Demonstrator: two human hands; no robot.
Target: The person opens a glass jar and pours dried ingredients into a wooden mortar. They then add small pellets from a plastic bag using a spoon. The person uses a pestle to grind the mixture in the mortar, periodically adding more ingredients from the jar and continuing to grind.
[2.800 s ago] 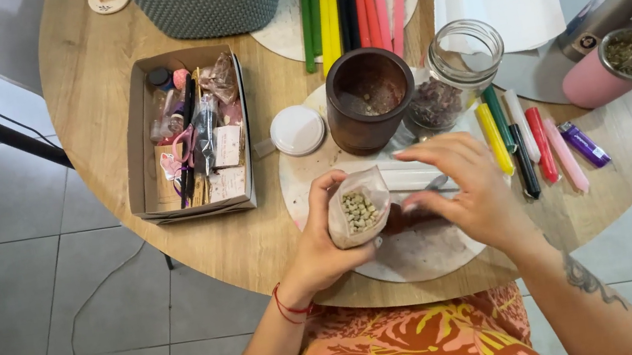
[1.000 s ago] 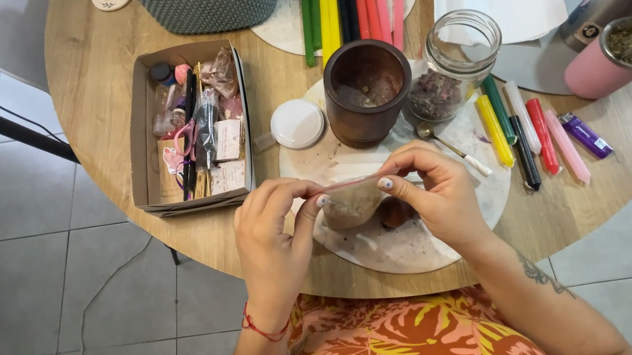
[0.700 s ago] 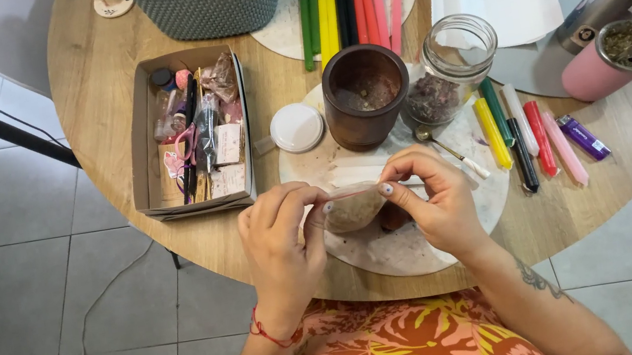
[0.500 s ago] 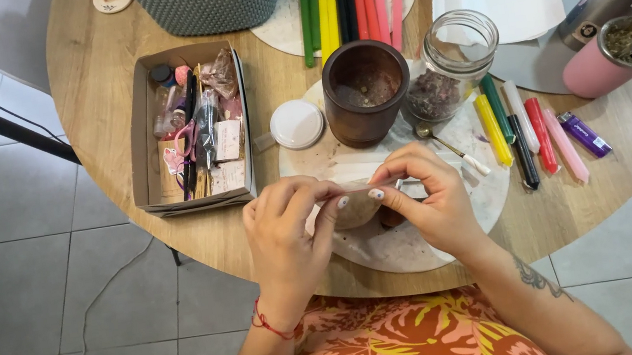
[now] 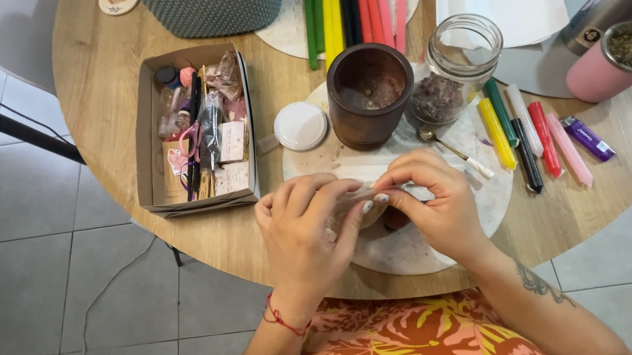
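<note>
**Small packet pinched between both hands over a crowded round table**

At the far left sits one shallow brown cardboard box (image 5: 150,156) crammed with small craft bits; a nudge from the elbow could push it towards the table's near rim. Next comes one round white lid (image 5: 300,125), lying flat.

The left hand (image 5: 303,233) and right hand (image 5: 433,206) meet fingertip to fingertip, both closed narrowly on one small pale translucent packet (image 5: 353,203), held just above the round pale speckled board (image 5: 419,250). The grip is light and the packet mostly hidden; if the pinch loosens or the packet tips, I judge its contents could scatter onto the board.

Behind the hands stands one dark brown wooden cup (image 5: 370,94), then one open clear glass jar (image 5: 454,69) with a metal spoon (image 5: 454,153) beside it: a lifted wrist could topple either. Right of the jar lie five coloured wax sticks (image 5: 531,133), free to roll, and one pink tumbler (image 5: 620,61).
</note>
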